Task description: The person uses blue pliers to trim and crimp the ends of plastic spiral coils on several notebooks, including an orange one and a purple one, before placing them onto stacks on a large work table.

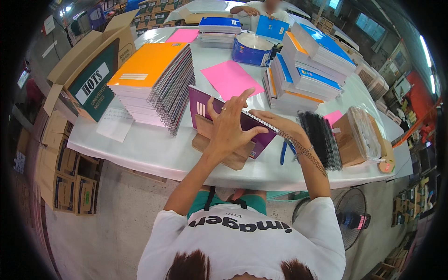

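Observation:
A purple notebook [196, 104] leans in a small wooden stand [204, 125] at the table's near edge. A dark spiral coil [305, 151] runs along the notebook's upper edge, and its loose end trails down over my right forearm. My left hand [228, 119] lies over the notebook's front, fingers spread and thumb stretched to the right. Behind the coiled edge, my right hand [275, 122] is closed at the notebook, its fingertips partly hidden. Blue-handled pliers [283, 153] lie beside the notebook, and a bundle of black coils [321, 140] sits right of my right forearm.
Orange-covered coil-bound notebooks [144, 65] stand piled at left, near an open carton [95, 77]. Unbound stacks [303, 79] rise at far right, with a pink sheet [231, 78] and blue tape roll [252, 48] between. Another person [266, 11] holds a blue cover opposite.

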`<state>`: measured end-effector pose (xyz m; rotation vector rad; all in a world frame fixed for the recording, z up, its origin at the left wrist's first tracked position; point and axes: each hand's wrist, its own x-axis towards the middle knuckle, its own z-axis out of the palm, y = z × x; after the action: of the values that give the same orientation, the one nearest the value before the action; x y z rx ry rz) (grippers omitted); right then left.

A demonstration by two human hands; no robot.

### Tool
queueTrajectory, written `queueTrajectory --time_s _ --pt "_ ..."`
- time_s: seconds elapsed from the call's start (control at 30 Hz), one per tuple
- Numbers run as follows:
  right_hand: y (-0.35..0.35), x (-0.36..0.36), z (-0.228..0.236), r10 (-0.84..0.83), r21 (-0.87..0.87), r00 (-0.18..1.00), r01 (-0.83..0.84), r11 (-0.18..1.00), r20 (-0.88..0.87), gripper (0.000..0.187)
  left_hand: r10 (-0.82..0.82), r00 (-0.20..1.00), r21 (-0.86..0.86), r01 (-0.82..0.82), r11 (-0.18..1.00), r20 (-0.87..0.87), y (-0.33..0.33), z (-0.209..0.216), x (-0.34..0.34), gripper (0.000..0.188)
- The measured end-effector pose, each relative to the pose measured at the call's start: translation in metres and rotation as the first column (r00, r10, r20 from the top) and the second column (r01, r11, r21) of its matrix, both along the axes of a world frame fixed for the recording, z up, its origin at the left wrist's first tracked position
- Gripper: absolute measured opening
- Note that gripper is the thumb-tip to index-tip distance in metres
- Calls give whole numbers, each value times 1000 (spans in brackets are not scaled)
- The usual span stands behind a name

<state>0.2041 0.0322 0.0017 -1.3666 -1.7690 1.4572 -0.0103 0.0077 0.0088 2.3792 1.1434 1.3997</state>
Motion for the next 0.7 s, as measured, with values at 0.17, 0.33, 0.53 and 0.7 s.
queueTrajectory --time_s 0.17,0.33,0.53,0.7 --pt "8 22 -58 120 224 989 -98 970 -86 72 71 995 51 -74 996 70 -1 -4 -21 85" --pt "33 14 -107 -419 594 685 -26 804 596 69 219 976 49 -220 974 12 14 -7 -50 56" --pt "33 38 -122 -729 696 405 258 670 552 87 234 972 44 -234 971 5 23 -8 -65 52" --pt "17 82 -124 -895 800 159 402 445 417 86 219 976 32 -218 975 -17 27 -11 -68 51"
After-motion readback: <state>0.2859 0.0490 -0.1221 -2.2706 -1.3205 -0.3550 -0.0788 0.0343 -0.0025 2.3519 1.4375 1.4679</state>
